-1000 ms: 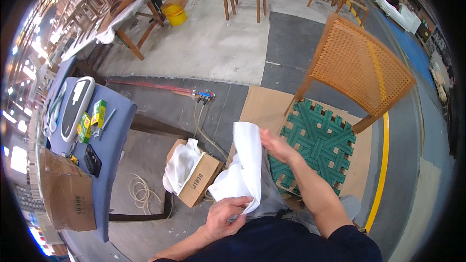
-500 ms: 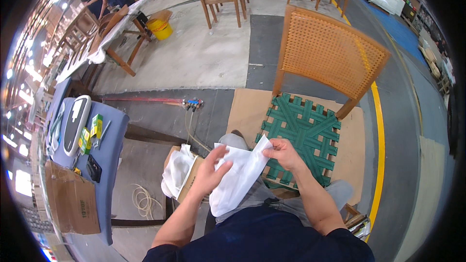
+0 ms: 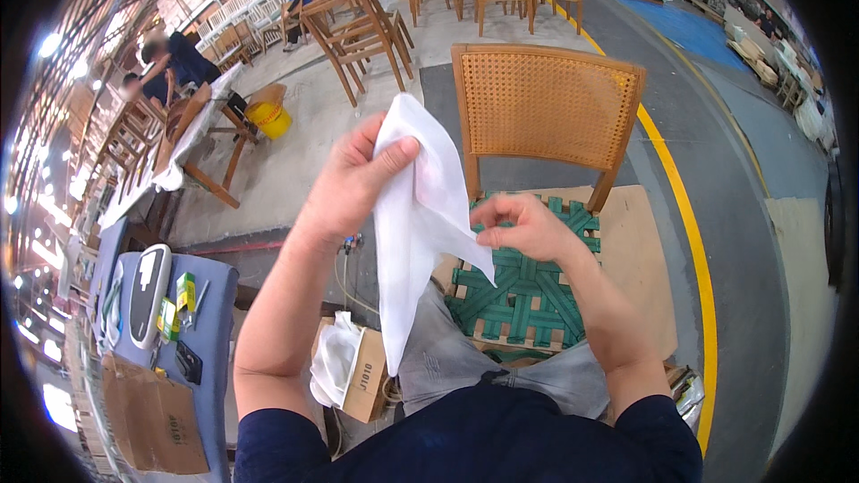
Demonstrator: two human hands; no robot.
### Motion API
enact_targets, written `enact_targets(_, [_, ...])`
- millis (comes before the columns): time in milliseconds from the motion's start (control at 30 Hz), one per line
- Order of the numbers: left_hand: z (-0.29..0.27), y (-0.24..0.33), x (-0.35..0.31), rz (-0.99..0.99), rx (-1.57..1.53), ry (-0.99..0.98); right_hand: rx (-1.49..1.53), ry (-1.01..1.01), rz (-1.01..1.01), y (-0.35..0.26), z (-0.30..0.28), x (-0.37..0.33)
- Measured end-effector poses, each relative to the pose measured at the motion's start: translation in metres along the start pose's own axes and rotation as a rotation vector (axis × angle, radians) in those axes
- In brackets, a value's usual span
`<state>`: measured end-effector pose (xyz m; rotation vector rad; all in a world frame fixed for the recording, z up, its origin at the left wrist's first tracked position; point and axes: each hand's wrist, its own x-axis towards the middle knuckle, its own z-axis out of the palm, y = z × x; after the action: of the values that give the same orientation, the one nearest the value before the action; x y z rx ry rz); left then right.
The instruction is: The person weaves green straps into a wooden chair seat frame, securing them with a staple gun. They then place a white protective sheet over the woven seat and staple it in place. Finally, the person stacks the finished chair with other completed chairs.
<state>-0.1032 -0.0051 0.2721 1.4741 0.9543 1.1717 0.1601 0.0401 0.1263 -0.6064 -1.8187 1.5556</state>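
Note:
A piece of thin white cloth [image 3: 407,241] hangs folded in front of me, its lower point reaching down to my lap. My left hand [image 3: 362,165] is raised and grips its top, thumb on the near side. At the cloth's right edge, my right hand [image 3: 519,225] has its thumb and fingers pinched together on the material. Beyond my knees stands a wooden chair with a woven cane back [image 3: 546,112]. Green webbing straps [image 3: 519,291] are interlaced across its seat, their ends sticking out at the sides; my right forearm covers part of them.
A small cardboard box [image 3: 365,376] with more white cloth [image 3: 335,358] stands by my left leg. At the left, a blue padded surface [image 3: 210,304] bears small boxes and tools. A cardboard sheet [image 3: 640,304] lies under the chair. Other people work at a table far left.
My left hand has lifted the white cloth up and away from my lap, so it now hangs lengthwise. My right hand stays at its edge. The view has tilted up toward the far chairs.

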Motion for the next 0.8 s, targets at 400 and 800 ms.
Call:
enact_targets(400, [-0.01,0.062,0.032,0.194,0.205,0.134,-0.177,0.399,-0.024,0.006,0.013,0.049])
enact_targets(800, [-0.024,0.022,0.095,0.163,0.215,0.204,-0.54,0.939,-0.092,-0.068,-0.182,-0.061])
